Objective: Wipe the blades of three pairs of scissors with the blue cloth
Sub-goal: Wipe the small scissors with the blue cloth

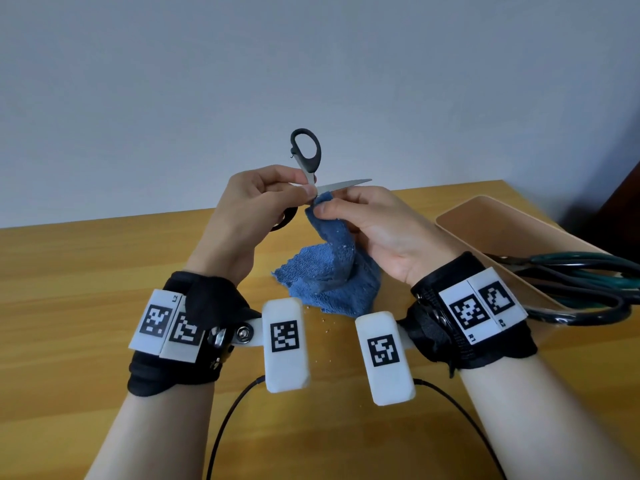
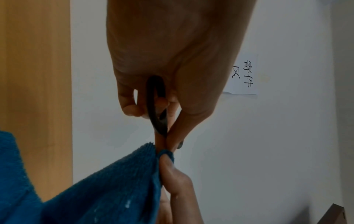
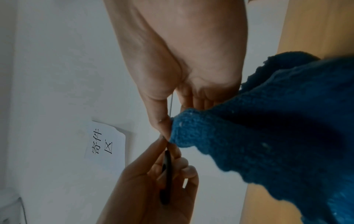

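**Between my two hands: blade base pinched in cloth**

Between my hands, I am holding the black-handled scissors spread open, my left hand curled round the lower handle. My right hand is pinching the blue cloth onto one blade beside the pivot. That blade's length is running rightward past my right fingertips, so I judge the wipe goes toward its tip.

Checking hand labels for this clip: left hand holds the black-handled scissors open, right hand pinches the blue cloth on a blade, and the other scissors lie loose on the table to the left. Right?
One error. The other scissors are not loose on the left: the head view shows them in the tray on the right. The left hand does hold the black-handled scissors open, and the right hand pinches the blue cloth on a blade.
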Available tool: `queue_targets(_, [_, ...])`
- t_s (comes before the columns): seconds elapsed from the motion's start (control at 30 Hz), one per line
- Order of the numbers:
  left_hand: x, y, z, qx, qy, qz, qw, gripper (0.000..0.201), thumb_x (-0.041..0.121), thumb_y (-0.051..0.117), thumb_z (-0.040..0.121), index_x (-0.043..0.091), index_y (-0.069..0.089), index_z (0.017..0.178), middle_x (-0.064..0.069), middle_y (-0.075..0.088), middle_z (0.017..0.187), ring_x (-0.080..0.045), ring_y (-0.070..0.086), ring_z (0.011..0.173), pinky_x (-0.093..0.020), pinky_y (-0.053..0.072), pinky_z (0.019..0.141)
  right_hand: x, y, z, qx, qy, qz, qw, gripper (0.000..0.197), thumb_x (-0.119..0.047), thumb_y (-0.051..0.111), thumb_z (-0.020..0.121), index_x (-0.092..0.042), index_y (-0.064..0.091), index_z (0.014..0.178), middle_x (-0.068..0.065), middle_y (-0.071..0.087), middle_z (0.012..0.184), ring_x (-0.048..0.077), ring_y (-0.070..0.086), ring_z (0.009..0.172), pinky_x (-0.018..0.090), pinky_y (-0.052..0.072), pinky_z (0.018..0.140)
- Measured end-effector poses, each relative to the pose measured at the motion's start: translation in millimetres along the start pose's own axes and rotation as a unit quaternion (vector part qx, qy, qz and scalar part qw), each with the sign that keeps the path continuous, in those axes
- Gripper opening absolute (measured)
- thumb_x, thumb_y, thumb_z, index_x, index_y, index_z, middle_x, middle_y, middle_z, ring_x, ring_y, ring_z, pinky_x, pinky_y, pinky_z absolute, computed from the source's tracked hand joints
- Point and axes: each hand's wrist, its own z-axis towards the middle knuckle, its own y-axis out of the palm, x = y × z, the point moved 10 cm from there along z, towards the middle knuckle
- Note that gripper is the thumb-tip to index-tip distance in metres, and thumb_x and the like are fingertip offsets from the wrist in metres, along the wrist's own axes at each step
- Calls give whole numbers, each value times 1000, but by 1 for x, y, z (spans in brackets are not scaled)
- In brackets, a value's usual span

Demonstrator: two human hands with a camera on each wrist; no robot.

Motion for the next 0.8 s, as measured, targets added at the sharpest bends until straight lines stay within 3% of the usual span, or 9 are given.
queue_targets(0.03, [0,-1,0,0,-1,-1,1000,5,14,72,89,13,70,93,3,69,74,-3,43,53,-12,34,54,0,2,0,-7,2,-2,1000,8,-1,67,87,-3,69,95,12,65,86,22,60,77,33,51,72])
queue_targets(0.17, [-2,-6,0,12,-3,-4,1000,6,14,73,88,15,70,94,-1,73,80,-5,47,58,-21,34,63,0,3,-1,-43,3,5,999,21,10,59,88,-8,66,93,8,66,88,17,63,76,28,54,72])
queue_targets(0.3, [-2,-3,0,5,-5,-1,1000,10,15,72,89,11,70,98,-1,73,80,-4,46,55,-18,34,60,2,-3,0,-15,-1,17,1000,10,-2,70,86,-7,68,95,7,68,88,18,65,79,31,55,78])
queue_targets(0.4, [-2,-1,0,-4,-9,4,1000,8,15,71,90,11,69,97,1,71,77,-1,43,50,-16,33,56,4,-3,1,1,4,15,1000,19,-10,73,86,-2,68,103,10,66,90,20,63,83,33,54,77])
queue_targets(0.5, [-3,-3,0,-2,-12,11,1000,8,15,72,89,12,69,96,-2,73,81,-2,44,51,-18,33,58,4,0,1,-1,8,13,1000,6,-2,70,86,-5,70,91,9,68,85,22,62,81,38,52,80])
queue_targets(0.67, [-5,-8,-1,4,-21,12,1000,15,15,72,89,9,70,103,-3,76,83,-4,44,52,-21,33,63,4,4,1,-25,6,14,1000,24,16,57,84,-5,65,94,14,64,91,23,61,84,37,52,83])
queue_targets(0.73, [-5,-6,-1,-3,-20,9,1000,17,15,71,90,13,73,107,-4,78,89,-3,44,52,-23,33,66,5,3,2,-20,13,8,1000,28,18,53,83,-7,64,90,15,60,91,24,57,83,38,49,80])
queue_targets(0.8, [-3,-7,-2,-2,-16,14,1000,15,16,70,90,17,75,104,0,77,88,-4,38,50,-22,31,65,6,-4,2,5,19,13,1000,29,16,48,83,-10,62,83,12,55,82,23,52,76,35,46,70])
